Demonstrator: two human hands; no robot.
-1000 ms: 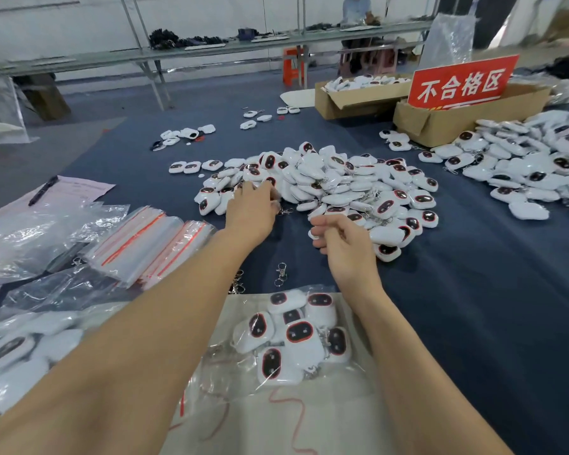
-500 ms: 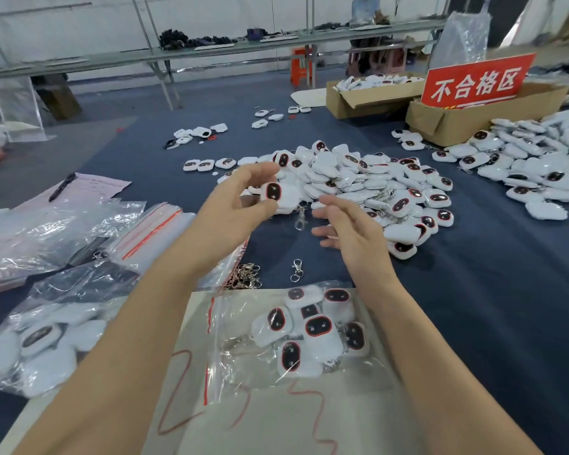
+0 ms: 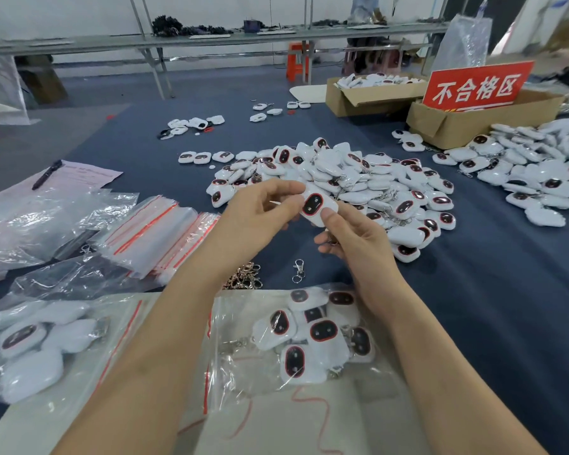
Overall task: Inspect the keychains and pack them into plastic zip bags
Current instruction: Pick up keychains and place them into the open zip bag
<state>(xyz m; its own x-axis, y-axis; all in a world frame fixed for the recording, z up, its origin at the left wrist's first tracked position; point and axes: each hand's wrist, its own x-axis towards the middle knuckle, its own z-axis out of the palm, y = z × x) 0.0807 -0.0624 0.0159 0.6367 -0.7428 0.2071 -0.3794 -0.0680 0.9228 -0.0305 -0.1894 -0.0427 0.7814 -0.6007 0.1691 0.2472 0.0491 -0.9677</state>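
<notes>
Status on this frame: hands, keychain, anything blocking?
Left hand and right hand both pinch one keychain, dark face up, above the table. Not yet bagged; part-filled zip bag lies near the wrists. Nothing blocks the path.

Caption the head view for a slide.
Left hand and right hand hold one white keychain between the loose pile and a part-filled zip bag.
</notes>
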